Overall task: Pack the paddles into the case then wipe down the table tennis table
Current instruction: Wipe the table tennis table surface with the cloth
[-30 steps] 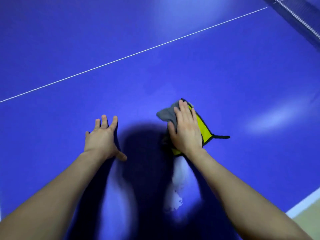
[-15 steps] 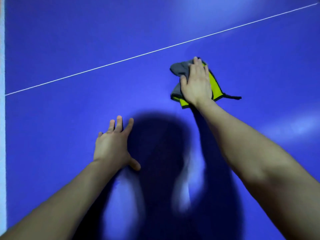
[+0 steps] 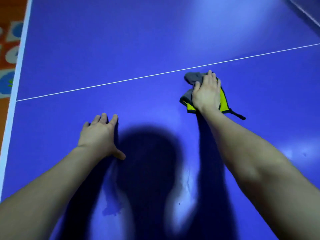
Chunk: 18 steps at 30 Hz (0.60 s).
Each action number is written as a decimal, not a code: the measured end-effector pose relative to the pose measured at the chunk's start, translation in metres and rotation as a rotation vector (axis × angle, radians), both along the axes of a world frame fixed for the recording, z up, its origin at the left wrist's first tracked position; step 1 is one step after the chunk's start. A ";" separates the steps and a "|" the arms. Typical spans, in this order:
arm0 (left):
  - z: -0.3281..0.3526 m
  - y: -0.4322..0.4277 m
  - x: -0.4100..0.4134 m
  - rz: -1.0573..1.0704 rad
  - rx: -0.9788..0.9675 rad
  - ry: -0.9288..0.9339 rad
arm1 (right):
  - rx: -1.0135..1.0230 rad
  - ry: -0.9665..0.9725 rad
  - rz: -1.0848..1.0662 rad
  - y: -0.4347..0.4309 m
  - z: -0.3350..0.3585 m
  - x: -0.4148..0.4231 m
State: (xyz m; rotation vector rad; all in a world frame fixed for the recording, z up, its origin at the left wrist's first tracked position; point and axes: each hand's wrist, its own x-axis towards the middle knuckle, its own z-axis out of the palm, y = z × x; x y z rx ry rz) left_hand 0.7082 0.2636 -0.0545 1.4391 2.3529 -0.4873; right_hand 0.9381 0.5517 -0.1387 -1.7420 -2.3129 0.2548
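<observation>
Hands: right hand (image 3: 206,94) flat, fingers straight, pressing the cloth (image 3: 191,78); left hand (image 3: 98,135) spread wide on the table (image 3: 121,45).
Cloth: grey-and-yellow, bunched, just short of the white line (image 3: 103,85).
Handling: looks soft and light; I'd press a palm over its middle.
Table: blue, faint smears nearby.

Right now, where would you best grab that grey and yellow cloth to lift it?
Probably the bunched grey fold of the cloth, pinched from above at its left. It puffs up clear of the right hand, which presses the rest flat on the table.
</observation>
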 end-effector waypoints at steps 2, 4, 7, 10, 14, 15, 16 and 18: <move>-0.006 0.001 -0.007 0.026 -0.016 -0.049 | 0.078 -0.012 -0.049 -0.009 -0.002 -0.026; -0.005 0.000 -0.006 0.016 -0.005 -0.051 | 0.193 0.037 0.181 -0.065 0.000 -0.043; -0.001 -0.001 -0.006 0.029 0.007 -0.039 | 0.075 0.141 0.891 -0.170 0.004 -0.056; 0.001 -0.003 -0.007 0.026 0.006 -0.044 | 0.040 0.234 1.114 -0.137 0.010 -0.053; 0.000 -0.003 -0.008 0.006 -0.006 -0.036 | 0.080 0.094 0.159 0.038 0.000 -0.015; 0.000 -0.003 -0.007 0.002 -0.008 -0.020 | 0.035 0.034 -0.053 0.065 -0.003 -0.008; 0.000 -0.002 -0.007 -0.004 -0.011 -0.004 | 0.015 -0.012 -0.184 0.076 -0.004 -0.012; 0.000 0.000 -0.005 -0.020 -0.022 0.008 | 0.025 -0.044 -0.176 0.060 -0.003 -0.044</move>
